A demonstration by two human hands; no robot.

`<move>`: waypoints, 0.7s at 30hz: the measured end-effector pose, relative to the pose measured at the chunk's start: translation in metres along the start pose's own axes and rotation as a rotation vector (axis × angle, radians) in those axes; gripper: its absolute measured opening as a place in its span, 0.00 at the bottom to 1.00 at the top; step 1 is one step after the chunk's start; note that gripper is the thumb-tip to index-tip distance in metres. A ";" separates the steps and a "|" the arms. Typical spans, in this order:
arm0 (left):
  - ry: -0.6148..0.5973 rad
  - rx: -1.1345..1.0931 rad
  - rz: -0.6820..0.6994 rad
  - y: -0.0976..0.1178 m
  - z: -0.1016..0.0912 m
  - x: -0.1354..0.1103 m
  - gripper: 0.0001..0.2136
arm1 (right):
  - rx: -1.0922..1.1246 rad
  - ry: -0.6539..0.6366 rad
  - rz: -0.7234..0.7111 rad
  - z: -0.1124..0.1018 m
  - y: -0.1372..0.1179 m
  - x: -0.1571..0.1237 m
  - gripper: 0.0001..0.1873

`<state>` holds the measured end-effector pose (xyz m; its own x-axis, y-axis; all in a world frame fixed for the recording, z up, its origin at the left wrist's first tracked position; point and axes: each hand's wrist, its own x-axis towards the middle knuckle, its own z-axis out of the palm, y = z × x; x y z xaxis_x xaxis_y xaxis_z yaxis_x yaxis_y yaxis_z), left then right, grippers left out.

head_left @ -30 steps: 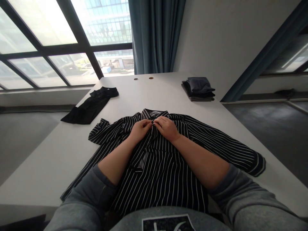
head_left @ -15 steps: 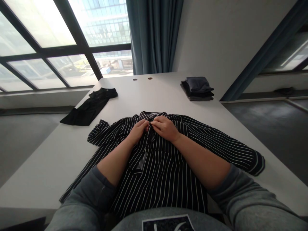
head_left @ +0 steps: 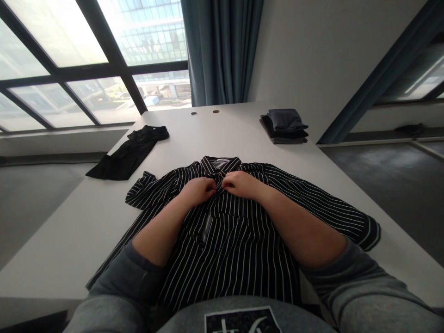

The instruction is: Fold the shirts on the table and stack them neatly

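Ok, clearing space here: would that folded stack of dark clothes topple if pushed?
The folded stack of dark clothes looks soft and floppy, probably light for its bulk. Pushed along the white table, it might slump rather than tip, and the top garment, sitting offset, could slide off.

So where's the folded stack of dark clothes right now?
In the head view, the folded stack of dark clothes lies near the far end of the white table, on its right side, beyond the black-and-white striped shirt.

Folded black garment (head_left: 130, 152) on the left of a white table (head_left: 222, 129); stack of folded dark clothes (head_left: 283, 127) toward the far right. Teal curtain (head_left: 218, 51) just beside a large gridded window (head_left: 152, 37) beyond.
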<state>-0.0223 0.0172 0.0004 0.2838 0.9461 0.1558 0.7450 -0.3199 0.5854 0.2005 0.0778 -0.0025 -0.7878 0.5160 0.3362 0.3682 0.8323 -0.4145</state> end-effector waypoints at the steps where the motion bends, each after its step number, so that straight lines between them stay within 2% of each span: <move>1: -0.002 0.009 -0.015 -0.001 0.003 -0.001 0.05 | 0.006 -0.041 -0.012 0.003 0.000 -0.001 0.12; 4: 0.024 0.040 -0.064 -0.005 0.012 -0.001 0.05 | -0.035 -0.078 0.008 0.016 0.002 -0.002 0.13; 7: -0.009 0.105 -0.076 -0.008 0.019 -0.001 0.03 | -0.073 -0.063 -0.001 0.024 0.007 -0.002 0.10; 14: -0.032 0.142 0.018 -0.013 0.023 -0.001 0.04 | 0.019 0.002 -0.068 0.021 0.006 -0.002 0.09; 17: -0.003 0.064 0.016 -0.015 0.024 0.000 0.03 | 0.072 0.042 -0.102 0.019 0.002 -0.002 0.11; 21: 0.092 -0.178 -0.072 -0.014 0.023 0.003 0.03 | 0.058 0.052 -0.086 0.018 0.000 -0.002 0.10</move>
<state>-0.0179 0.0230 -0.0257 0.1710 0.9695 0.1754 0.6409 -0.2447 0.7276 0.1928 0.0734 -0.0186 -0.7882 0.4541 0.4154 0.2697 0.8616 -0.4301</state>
